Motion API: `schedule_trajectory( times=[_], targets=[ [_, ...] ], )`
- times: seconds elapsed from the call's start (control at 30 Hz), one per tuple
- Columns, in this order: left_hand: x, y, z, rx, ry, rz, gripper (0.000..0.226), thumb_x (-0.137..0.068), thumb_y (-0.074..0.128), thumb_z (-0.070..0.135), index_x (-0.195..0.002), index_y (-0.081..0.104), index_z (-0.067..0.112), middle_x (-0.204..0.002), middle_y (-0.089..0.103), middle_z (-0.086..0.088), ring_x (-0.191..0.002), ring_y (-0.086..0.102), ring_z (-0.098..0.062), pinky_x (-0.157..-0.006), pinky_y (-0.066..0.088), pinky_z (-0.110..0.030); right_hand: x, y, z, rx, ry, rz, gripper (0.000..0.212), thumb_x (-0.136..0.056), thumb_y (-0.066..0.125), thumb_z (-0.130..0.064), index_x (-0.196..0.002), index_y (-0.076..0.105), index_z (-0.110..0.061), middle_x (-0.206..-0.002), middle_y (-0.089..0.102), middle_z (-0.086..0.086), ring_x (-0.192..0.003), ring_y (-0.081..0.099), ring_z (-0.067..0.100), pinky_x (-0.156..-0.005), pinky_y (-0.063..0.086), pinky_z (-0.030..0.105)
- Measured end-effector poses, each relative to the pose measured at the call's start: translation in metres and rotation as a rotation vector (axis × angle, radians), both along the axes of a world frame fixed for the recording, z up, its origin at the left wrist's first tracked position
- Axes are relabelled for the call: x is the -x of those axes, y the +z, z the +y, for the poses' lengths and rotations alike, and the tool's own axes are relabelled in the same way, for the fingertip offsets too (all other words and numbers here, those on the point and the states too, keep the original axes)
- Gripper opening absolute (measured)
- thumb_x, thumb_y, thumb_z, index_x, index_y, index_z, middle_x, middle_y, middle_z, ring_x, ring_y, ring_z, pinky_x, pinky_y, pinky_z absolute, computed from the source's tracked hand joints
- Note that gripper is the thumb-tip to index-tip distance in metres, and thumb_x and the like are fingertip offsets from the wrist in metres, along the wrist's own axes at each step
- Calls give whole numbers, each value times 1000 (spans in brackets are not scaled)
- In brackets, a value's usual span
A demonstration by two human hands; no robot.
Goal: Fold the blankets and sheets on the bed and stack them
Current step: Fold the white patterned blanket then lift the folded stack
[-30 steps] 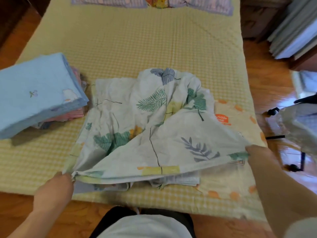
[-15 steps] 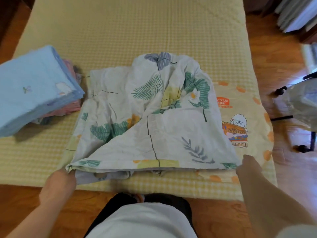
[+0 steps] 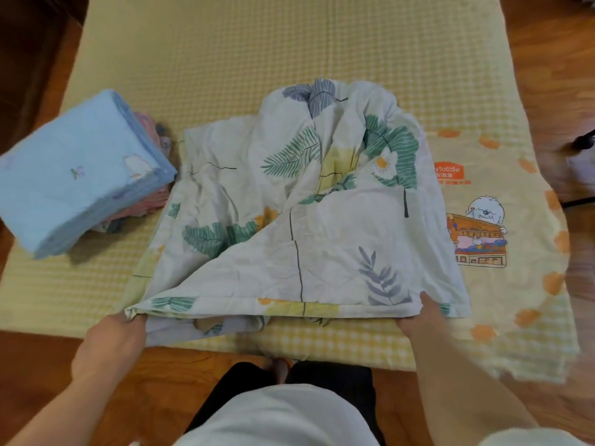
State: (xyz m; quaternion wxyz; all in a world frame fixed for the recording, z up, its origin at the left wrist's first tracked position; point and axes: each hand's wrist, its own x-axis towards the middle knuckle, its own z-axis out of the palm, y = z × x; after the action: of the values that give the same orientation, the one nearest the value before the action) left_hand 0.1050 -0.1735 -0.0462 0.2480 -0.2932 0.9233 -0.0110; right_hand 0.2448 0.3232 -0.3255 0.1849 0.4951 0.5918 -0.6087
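Where sheet point(image 3: 289, 220) bunches, hidden layers.

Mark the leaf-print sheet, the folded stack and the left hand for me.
leaf-print sheet point(image 3: 325, 262): head view, flat white middle.
folded stack point(image 3: 77, 175): head view, blue top blanket.
left hand point(image 3: 111, 339): head view, back of hand.
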Motion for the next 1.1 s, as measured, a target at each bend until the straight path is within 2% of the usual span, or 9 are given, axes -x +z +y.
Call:
schedule_trajectory(
  times=[0.13, 0.27, 0.4, 0.53, 0.6, 0.67, 0.8, 0.93, 1.1],
  targets=[
    [-3, -8, 1, -51, -23, -20, 30, -101, 47, 37, -96, 64, 13, -103, 67, -23, -89, 60, -40, -76, 46, -41, 27, 97, 9, -228, 54, -90, 75, -87, 63, -1, -153, 35, -21, -130, 51, 7, -95, 56, 26, -78, 48, 32],
    [-6, -17, 7, -112, -98, -63, 29, -103, 47, 31, -85, 60, 13, -82, 59, -8, -74, 58, -30, -66, 47, -39, 35, 131, 31, -189, 193, -166, 70, -79, 68, -2, -139, 49, -32, -128, 60, 8, -99, 65, 25, -87, 58, 45],
    [-15, -16, 13, -131, -184, -128, 29, -104, 41, 36, -99, 63, 19, -88, 55, 0, -80, 58, -21, -68, 47, -37, 174, 230, 10, -290, 353, -175, 58, -83, 71, -2, -138, 52, -7, -126, 58, 17, -110, 61, 30, -94, 54, 39],
    [-14, -5, 9, -284, 24, -70, 36, -106, 40, 38, -90, 62, 13, -93, 64, -9, -87, 62, -28, -75, 48, -39, 353, 370, -52, 478, -85, 483, 16, -100, 51, -9, -115, 56, -10, -101, 67, 12, -91, 62, 26, -69, 58, 32],
    [-7, 12, 11, -416, 157, 37, 41, -105, 42, 36, -78, 58, 9, -83, 62, -14, -77, 57, -31, -69, 44, -39, 391, 437, -84, 704, -52, 858, 15, -103, 47, -8, -109, 60, -13, -104, 71, 7, -110, 62, 28, -96, 54, 40],
    [5, 29, 8, -544, 322, 195, 42, -103, 50, 31, -70, 58, 5, -76, 61, -19, -70, 57, -32, -64, 40, -40, 393, 482, -107, 549, 121, 1052, 16, -103, 50, -13, -115, 58, -20, -123, 65, 5, -122, 59, 27, -109, 45, 42],
    [26, 48, 0, -756, 508, 348, 25, -98, 62, 26, -83, 68, 8, -93, 67, -20, -90, 66, -37, -92, 53, -56, 345, 439, -149, 255, 423, 900, 12, -101, 54, -12, -110, 62, -14, -107, 71, 8, -94, 69, 22, -86, 55, 34],
    [38, 48, 6, -834, 461, 302, 23, -98, 64, 31, -97, 67, 8, -95, 64, -8, -89, 66, -28, -92, 57, -52, 253, 311, -190, -5, 713, 388, 7, -96, 61, -12, -95, 67, -13, -102, 71, 16, -78, 66, 19, -70, 49, 29],
    [53, 53, 2, -1012, 468, 308, 27, -100, 58, 31, -109, 71, 9, -102, 73, -9, -96, 69, -27, -91, 57, -44, 146, 216, -239, -48, 815, -9, 30, -90, 60, -17, -119, 61, -9, -105, 63, 10, -86, 61, 23, -73, 50, 33]
  ],
)
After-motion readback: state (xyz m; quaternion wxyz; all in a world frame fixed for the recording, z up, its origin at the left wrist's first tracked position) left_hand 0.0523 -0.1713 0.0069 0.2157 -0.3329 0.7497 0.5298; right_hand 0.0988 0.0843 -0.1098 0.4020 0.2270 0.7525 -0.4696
